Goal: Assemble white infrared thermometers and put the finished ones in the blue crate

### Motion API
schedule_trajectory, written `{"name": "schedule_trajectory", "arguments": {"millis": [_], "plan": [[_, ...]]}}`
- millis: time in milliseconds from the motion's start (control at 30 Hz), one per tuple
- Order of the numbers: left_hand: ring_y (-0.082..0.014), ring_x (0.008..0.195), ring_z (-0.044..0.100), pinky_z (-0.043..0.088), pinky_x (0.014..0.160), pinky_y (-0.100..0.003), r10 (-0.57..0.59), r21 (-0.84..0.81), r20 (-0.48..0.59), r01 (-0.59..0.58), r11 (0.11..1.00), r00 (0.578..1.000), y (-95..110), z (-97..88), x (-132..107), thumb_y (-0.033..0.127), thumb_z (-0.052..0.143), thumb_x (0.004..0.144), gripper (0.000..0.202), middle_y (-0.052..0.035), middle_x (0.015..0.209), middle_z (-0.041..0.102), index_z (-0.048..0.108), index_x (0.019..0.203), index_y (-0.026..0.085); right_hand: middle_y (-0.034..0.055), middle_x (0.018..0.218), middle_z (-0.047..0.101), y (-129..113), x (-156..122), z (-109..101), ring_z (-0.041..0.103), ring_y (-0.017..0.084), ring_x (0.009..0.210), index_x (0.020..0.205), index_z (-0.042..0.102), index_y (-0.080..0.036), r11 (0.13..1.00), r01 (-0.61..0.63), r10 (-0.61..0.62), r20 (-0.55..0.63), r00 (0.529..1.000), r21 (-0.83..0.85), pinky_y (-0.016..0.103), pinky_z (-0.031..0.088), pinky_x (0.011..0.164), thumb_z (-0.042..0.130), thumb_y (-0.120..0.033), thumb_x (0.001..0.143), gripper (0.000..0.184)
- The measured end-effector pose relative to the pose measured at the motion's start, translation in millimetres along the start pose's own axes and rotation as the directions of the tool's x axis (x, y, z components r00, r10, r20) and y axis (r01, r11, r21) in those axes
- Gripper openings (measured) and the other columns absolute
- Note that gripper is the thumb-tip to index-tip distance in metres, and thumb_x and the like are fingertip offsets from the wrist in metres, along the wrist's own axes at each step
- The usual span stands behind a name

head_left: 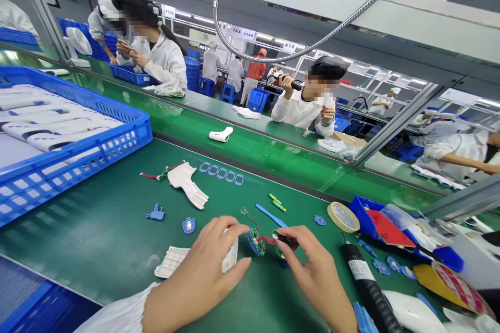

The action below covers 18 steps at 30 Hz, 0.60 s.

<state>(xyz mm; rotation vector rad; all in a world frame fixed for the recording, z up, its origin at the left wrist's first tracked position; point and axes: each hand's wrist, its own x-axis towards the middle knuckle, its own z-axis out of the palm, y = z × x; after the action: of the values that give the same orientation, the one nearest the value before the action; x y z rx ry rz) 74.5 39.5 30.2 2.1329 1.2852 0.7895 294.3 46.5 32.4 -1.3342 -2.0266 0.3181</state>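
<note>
Circuit board (258,239) with thin red wires sits in a small blue holder (252,247) between both hands, out from the worktop's (97,229) near edge. The work in hand is close fiddling with this wired board. The left hand (195,276) closes in a narrow pinch at the board's left side, though its exact contact is partly hidden, and a white plastic piece (230,257) lies under its fingers. The right hand (316,276) pinches a small dark part (283,238) wired to the board. A white ribbed panel (172,263) lies beyond the left hand, and a blue strip (271,215) lies just above the board. Bare green worktop gives room toward 5 blue rings (221,172) near the far edge, while a black tool handle (367,281) crowds the right hand's side
</note>
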Motion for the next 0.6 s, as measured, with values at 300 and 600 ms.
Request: {"name": "schedule_trajectory", "arguments": {"millis": [300, 600], "plan": [[-0.0236, 0.116, 0.043, 0.03, 0.102, -0.05, 0.038, 0.007, 0.018, -0.038, 0.999, 0.999, 17, 21.4, 22, 0.027, 0.048, 0.085, 0.013, -0.0045, 0.12, 0.053, 0.059, 0.089, 0.023, 0.002, 0.084, 0.061, -2, 5, -4, 0.059, 0.014, 0.076, 0.091, 0.06, -0.024, 0.97, -0.077, 0.09, -0.043, 0.995, 0.23, 0.022, 0.05, 0.068, 0.052, -0.026, 0.085, 0.01], [-0.0161, 0.086, 0.058, 0.046, 0.079, -0.024, 0.07, -0.18, -0.023, -0.073, 0.981, 0.997, 4, 38.4, 31, 0.019, 0.063, 0.074, 0.008, -0.0054, 0.089, 0.064, 0.061, 0.081, 0.018, 0.0018, 0.08, 0.07, 14, 5, 17, 0.068, 0.019, 0.069, 0.085, 0.065, -0.029, 0.896, -0.178, 0.212, -0.04, 0.976, 0.408, 0.022, 0.055, 0.065, 0.057, -0.043, 0.076, 0.018]]}}
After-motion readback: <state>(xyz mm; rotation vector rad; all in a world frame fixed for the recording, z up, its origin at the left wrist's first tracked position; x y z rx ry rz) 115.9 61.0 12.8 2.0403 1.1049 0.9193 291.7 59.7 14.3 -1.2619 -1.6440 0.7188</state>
